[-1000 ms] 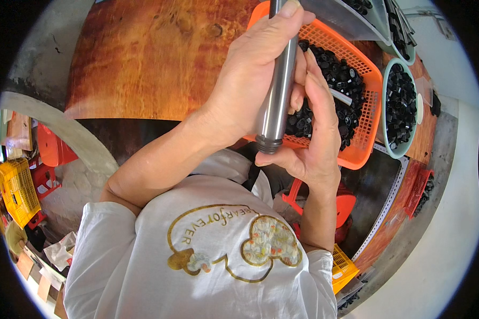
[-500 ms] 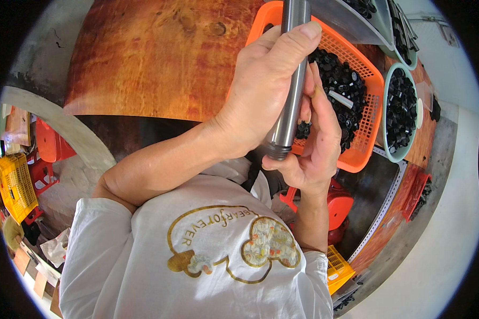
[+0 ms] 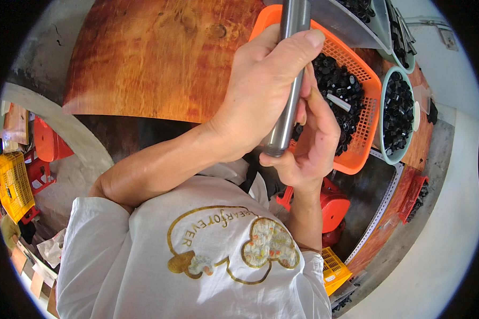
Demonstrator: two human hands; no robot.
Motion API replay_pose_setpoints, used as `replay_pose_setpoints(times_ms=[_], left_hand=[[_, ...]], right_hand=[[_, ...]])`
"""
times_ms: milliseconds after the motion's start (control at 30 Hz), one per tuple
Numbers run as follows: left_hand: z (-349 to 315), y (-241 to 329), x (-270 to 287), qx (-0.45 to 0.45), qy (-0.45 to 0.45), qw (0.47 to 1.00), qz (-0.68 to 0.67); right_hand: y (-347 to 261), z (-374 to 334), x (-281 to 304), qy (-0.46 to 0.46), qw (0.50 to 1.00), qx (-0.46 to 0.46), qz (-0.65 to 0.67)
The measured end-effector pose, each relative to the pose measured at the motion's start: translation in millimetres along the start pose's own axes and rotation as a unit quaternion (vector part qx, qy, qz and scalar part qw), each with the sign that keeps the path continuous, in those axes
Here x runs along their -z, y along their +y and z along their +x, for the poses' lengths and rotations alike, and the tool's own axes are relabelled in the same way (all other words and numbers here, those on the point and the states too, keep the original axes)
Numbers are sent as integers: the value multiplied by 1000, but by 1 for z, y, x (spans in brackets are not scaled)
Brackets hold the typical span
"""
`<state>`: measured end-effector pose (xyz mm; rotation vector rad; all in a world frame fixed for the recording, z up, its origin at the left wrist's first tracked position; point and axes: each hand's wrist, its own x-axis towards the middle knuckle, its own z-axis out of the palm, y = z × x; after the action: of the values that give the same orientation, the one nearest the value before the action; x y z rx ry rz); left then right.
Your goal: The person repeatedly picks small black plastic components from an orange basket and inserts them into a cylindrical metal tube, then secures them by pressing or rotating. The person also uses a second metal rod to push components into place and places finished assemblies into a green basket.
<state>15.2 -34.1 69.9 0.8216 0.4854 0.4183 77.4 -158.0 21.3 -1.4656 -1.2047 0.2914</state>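
Hands (image 3: pixel 255 90) (image 3: pixel 314 146), two, on one metal tube (image 3: pixel 289 110), perhaps ridged below.

Site: we read this as a small workshop, likely for hand assembly. Evidence: at 11 o'clock we see a broad reddish-brown wooden tabletop (image 3: pixel 154 58), plain as a workbench. Between 1 and 2 o'clock we note an orange basket (image 3: pixel 374 103) piled with small black parts (image 3: pixel 329 72); just beyond, between 2 and 3 o'clock, a pale green basin (image 3: pixel 383 125) is heaped with similar pieces. We count the metal tube (image 3: pixel 289 109), held toward 1 o'clock, as a further sign. We also log a yellow crate (image 3: pixel 13 186) at 9 o'clock, a red plastic stool (image 3: pixel 332 208) at 4 o'clock, and a bare grey floor (image 3: pixel 77 183) at 9 o'clock.
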Motion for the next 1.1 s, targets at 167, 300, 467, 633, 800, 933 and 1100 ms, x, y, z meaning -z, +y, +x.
replay_pose_setpoints(times_ms=[167, 300, 467, 633, 800, 933, 1100], left_hand=[[-1, 3, 2, 6, -17, 1000, -5], [-2, 1, 4, -25, -57, 998, -24], [2, -8, 10, -35, -153, 978, -134], [15, -12, 20, 46, -214, 940, -262], [14, -17, 29, 138, -321, 877, -329], [8, -26, 30, 208, -381, 829, -352], [5, -31, 27, 272, -419, 789, -357]], right_hand=[[-2, 1, 2, -26, 999, -27, -30], [-3, -3, 3, -28, 998, 15, -54], [-3, -4, 1, -3, 995, 78, -59], [-10, -1, 7, -2, 993, 57, -105], [-17, 10, 28, 118, 990, 42, 57], [-16, 30, 53, 93, 987, -89, 93], [-11, 43, 55, 4, 958, -100, 267]])
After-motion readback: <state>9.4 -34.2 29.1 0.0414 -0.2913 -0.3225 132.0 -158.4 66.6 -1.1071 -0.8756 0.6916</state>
